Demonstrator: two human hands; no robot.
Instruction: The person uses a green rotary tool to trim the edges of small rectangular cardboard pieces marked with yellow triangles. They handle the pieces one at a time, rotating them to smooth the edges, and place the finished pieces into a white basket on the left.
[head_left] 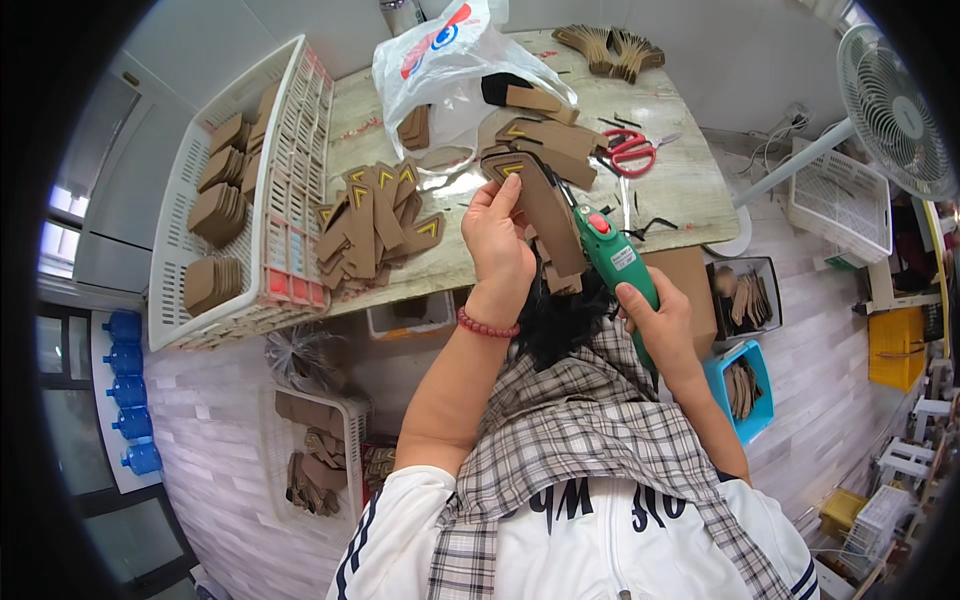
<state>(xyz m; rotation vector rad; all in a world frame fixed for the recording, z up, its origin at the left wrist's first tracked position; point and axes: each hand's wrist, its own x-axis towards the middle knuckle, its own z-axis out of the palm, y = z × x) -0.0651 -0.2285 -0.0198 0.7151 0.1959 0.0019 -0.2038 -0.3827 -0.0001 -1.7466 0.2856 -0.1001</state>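
At left, a tall white crate [290,150] holds stacked brown pieces; on the floor nearer, a white basket [356,430] holds more, as does a blue bin [763,395] at right. The right hand [662,322] wraps a green power tool [608,243], its head just right of a brown strip [548,218], whose far end the left hand [500,235] pinches between thumb and fingers.

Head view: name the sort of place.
Likely a small workshop: a green tool in the right hand, brown pieces heaped on the table, and more stacked in a crate.
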